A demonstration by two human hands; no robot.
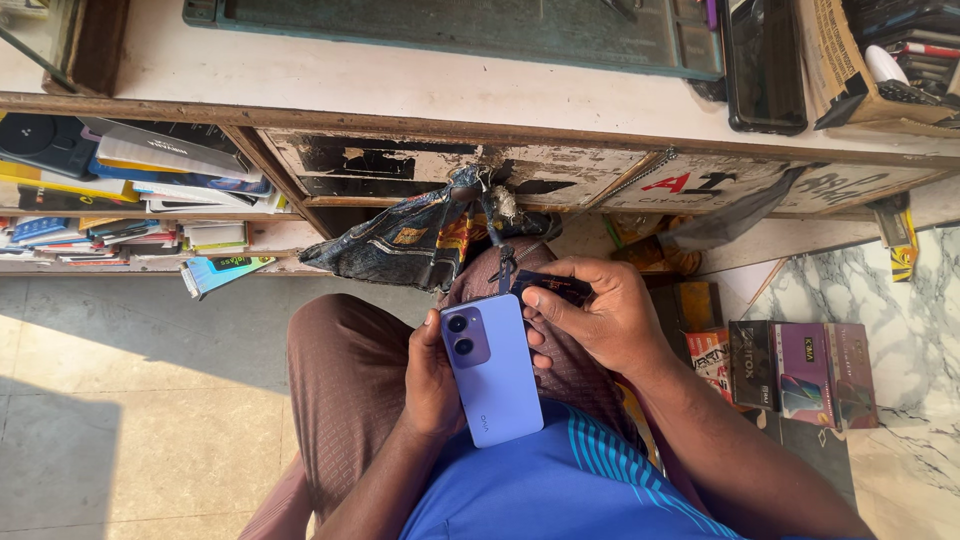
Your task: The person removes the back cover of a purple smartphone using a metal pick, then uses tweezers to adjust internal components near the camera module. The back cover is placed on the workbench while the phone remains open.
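the lilac phone (492, 372) lies back-up, gripped in the left hand (432, 378); the right hand (598, 318) pinches a small dark part (553, 288) at its top edge, seemingly mid-fitting; aligning comes next.

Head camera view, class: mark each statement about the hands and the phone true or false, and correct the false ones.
1. The left hand holds a purple smartphone with its back up. True.
2. The right hand rests flat on the floor. False: it is at the phone's top edge, holding a small dark object.
3. The phone lies on the workbench. False: it is held over the lap.
4. Small boxes stand on the person's right. True.
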